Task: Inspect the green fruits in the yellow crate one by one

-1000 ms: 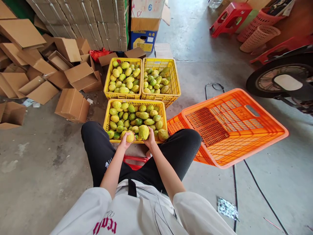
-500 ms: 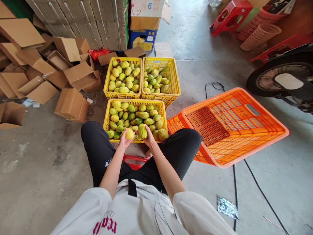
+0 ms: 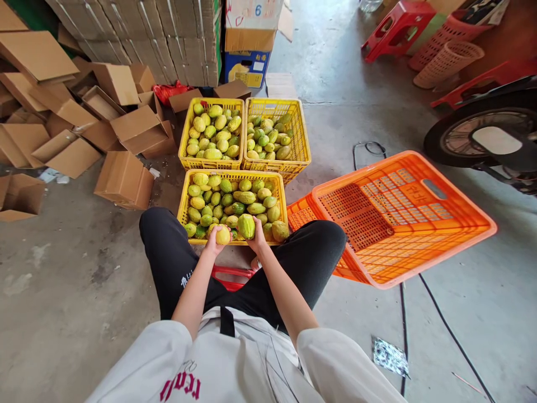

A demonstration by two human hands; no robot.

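Observation:
My left hand (image 3: 213, 242) is closed around a yellow papaya (image 3: 223, 235), its rounded side facing up. In my right hand (image 3: 257, 239) is a ribbed, yellow-green papaya (image 3: 246, 226), gripped from its right side. Both fruits are side by side with a small gap, over the near edge of the front yellow crate (image 3: 181, 204). That crate holds many papayas (image 3: 244, 197), some yellow and some green. The fingers under the two held fruits are mostly hidden.
Behind stand two more yellow crates of papayas, the left one (image 3: 183, 140) fuller than the right one (image 3: 302, 131). An orange crate (image 3: 423, 224) tilts at my right. Cardboard boxes (image 3: 126, 179) are heaped on the left; a motorbike wheel (image 3: 461, 134) is at far right.
Both papayas have turned a little in my hands; the right one shows its ribbed end more than half a second ago. The hands stay at nearly the same place.

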